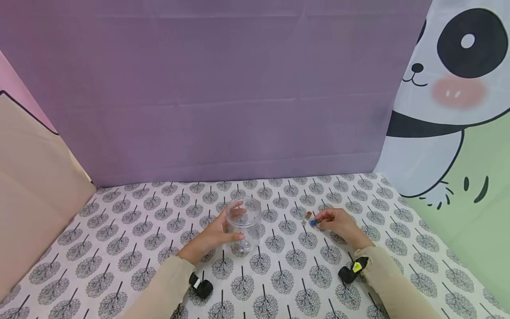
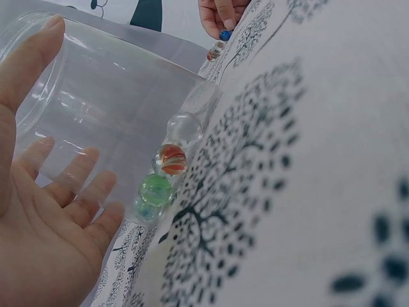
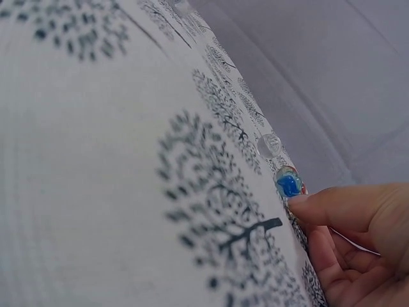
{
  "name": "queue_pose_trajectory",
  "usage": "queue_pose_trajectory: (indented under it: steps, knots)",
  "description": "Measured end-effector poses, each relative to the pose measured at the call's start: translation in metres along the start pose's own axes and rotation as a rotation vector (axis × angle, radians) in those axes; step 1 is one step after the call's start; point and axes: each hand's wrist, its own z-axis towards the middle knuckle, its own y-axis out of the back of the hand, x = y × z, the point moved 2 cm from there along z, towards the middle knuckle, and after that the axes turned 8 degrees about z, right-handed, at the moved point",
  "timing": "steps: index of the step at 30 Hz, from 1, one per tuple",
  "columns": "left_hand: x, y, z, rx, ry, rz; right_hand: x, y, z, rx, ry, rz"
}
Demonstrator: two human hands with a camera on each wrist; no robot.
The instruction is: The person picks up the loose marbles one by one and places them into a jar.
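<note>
gripping: left hand (image 1: 217, 232) round clear jar (image 1: 251, 228), upright on tree-print cloth (image 1: 295, 285) | jar bottom: green marble (image 2: 155, 190), red-streaked marble (image 2: 171, 159), clear marble (image 2: 185, 128) | right hand (image 1: 339, 223): thumb touches blue marble (image 1: 313, 223), right of jar; cannot tell if pinched | just beside: reddish marble (image 1: 308, 214)
</note>
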Motion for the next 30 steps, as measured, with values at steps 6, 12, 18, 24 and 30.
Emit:
queue_pose_trajectory:
  steps: [6, 12, 18, 24, 30]
  knots:
    - [-0.0001, 0.0003, -0.0014, 0.000, -0.007, -0.005, 0.0003, -0.0002, 0.0004, -0.008, -0.017, 0.013]
    - [-0.0010, 0.0003, -0.0013, 0.007, -0.016, -0.017, 0.0000, 0.0002, -0.0014, -0.011, -0.004, 0.034]
    - [-0.0009, -0.0010, -0.0008, 0.007, -0.001, -0.029, -0.0004, 0.0006, -0.0037, -0.006, -0.005, 0.067]
    - [-0.0009, -0.0015, 0.0004, 0.008, -0.004, -0.020, -0.0011, 0.0013, -0.0045, -0.007, 0.006, 0.088]
    - [-0.0004, -0.0010, -0.0004, 0.011, -0.009, -0.018, -0.0013, 0.0012, -0.0045, 0.000, 0.017, 0.092]
